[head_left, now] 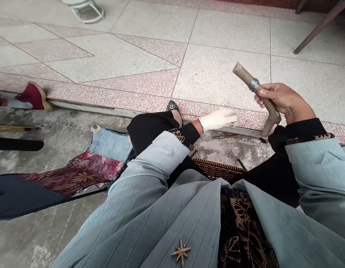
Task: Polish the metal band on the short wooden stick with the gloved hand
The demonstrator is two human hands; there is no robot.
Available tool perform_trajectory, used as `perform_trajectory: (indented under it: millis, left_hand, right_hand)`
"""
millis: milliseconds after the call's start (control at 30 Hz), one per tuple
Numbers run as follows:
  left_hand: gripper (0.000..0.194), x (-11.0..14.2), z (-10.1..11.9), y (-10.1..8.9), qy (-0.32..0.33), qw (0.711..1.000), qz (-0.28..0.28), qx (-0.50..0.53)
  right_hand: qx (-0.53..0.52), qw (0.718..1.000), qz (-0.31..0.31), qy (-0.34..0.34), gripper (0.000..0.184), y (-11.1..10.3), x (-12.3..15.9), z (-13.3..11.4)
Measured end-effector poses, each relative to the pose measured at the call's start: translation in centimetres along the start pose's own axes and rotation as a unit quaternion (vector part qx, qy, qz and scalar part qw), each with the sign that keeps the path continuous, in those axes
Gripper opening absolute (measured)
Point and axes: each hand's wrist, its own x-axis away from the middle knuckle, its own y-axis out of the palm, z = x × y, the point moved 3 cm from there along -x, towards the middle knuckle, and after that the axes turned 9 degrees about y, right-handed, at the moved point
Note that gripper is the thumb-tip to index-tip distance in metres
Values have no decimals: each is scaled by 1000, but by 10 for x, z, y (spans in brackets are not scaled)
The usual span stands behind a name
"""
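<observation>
My right hand (281,98), bare, is wrapped round a bent wooden stick (245,76). The stick slants up to the left over the tiled step, with silver wire wound tightly about it and a cut, open-looking upper end; its crooked lower part hangs below my fingers. My left hand (219,119) wears a white knitted glove and hovers by the edge of the step. Its fingers are stretched out, slightly bent, with nothing visible in them. Below that hand a thin reddish-brown rod (226,136) lies on the concrete.
Between my legs is a brown woven wicker piece (217,169). A patchwork fabric seat (86,171) stands at left. Another person's red shoe (33,96) rests by the step edge. Farther back are a white stool (87,11) and a dark wooden leg (320,28).
</observation>
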Motion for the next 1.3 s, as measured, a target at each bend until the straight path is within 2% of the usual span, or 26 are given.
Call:
perform_trajectory:
  millis: [100, 167, 233, 300, 400, 467, 567, 633, 700, 767, 833, 900, 1000, 1300]
  left_hand:
    - [36, -4, -2, 0, 31, 996, -13, -77]
    - [36, -5, -5, 0, 37, 993, -25, -107]
    - [37, -4, -9, 0, 30, 992, -35, -120]
    - [36, -4, -10, 1, 23, 991, -38, -129]
    - [31, -2, -9, -1, -5, 991, -22, -135]
    - [26, -1, -8, -5, -26, 991, -6, -128]
    - [24, 1, -6, -12, -27, 992, 5, -124]
    - [26, 1, -8, -15, -14, 996, 18, -81]
    - [31, 2, -10, -15, -5, 999, 38, -13]
    - [33, 3, -12, -11, -6, 997, 54, 56]
    - [33, 3, -11, -5, -15, 995, 51, 89]
    - [32, 3, -7, 1, -23, 993, 43, 106]
    - [32, 2, 0, 3, -36, 992, 42, 111]
    - [30, -2, -6, 6, 10, 990, 40, 136]
  right_hand:
    - [126, 987, 74, 66, 28, 3, -13, 10]
    - [258, 958, 100, 79, 35, 5, -19, 14]
    - [357, 926, 99, 72, 38, 7, -23, 16]
    - [422, 901, 72, 73, 37, 10, -26, 19]
    - [481, 870, -28, 104, 33, 19, -27, 28]
    - [475, 862, -138, 110, 30, 27, -23, 32]
    - [395, 863, -303, 86, 32, 36, -9, 28]
    - [324, 882, -336, 63, 38, 34, 0, 17]
    - [238, 926, -290, 30, 42, 25, 6, 4]
    - [137, 969, -206, -16, 41, 14, 9, -7]
    - [62, 989, -124, -44, 39, 6, 8, -10]
    - [30, 996, -68, -43, 35, 2, 4, -7]
    - [31, 999, -25, -17, 28, 1, -3, 1]
    - [58, 998, -4, 28, 24, 2, -9, 8]
